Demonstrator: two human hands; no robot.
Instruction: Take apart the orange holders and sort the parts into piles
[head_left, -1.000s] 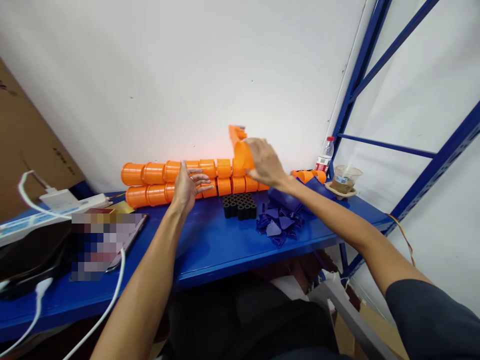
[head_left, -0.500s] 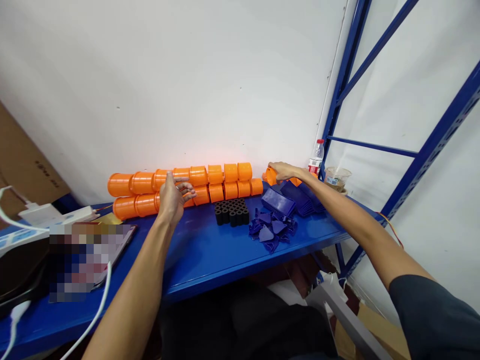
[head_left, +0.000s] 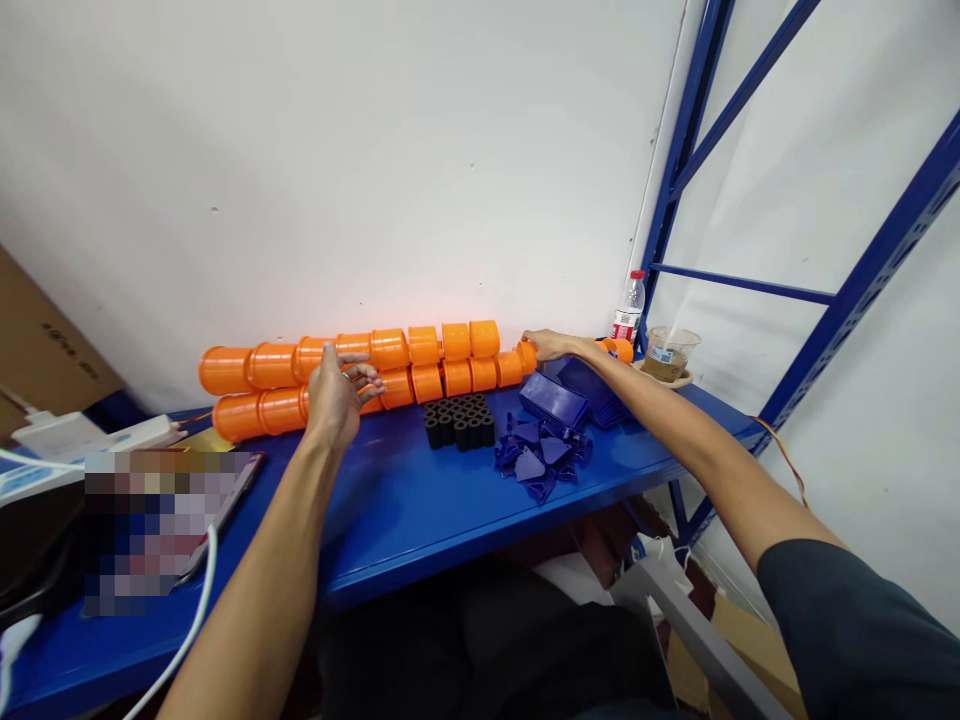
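Two stacked rows of orange plastic cup-like cylinders lie on their sides along the wall, an upper row [head_left: 390, 348] and a lower row [head_left: 427, 383]. My left hand [head_left: 334, 400] hovers in front of the rows, fingers stretched and apart, holding nothing. At the right end of the lower row, my right hand [head_left: 549, 345] grips an orange cylinder [head_left: 528, 357] lined up with that row; its fingers are partly hidden. A cluster of short black tubes [head_left: 459, 425] stands in front. Near my right forearm lie flat blue rectangular pieces [head_left: 555, 402] and a pile of small blue pieces [head_left: 529, 463].
More orange cylinders [head_left: 620, 350] lie behind my right forearm. A bottle [head_left: 630, 305] and a plastic tub [head_left: 670, 355] stand at the blue table's [head_left: 390, 530] right end, by the blue rack [head_left: 832, 310]. A phone-like device and white cable [head_left: 206, 590] occupy the left.
My right hand has moved slightly left with the orange cylinder, bringing it to the end of the lower row. My left hand stays open by the rows. The view has shifted a little.
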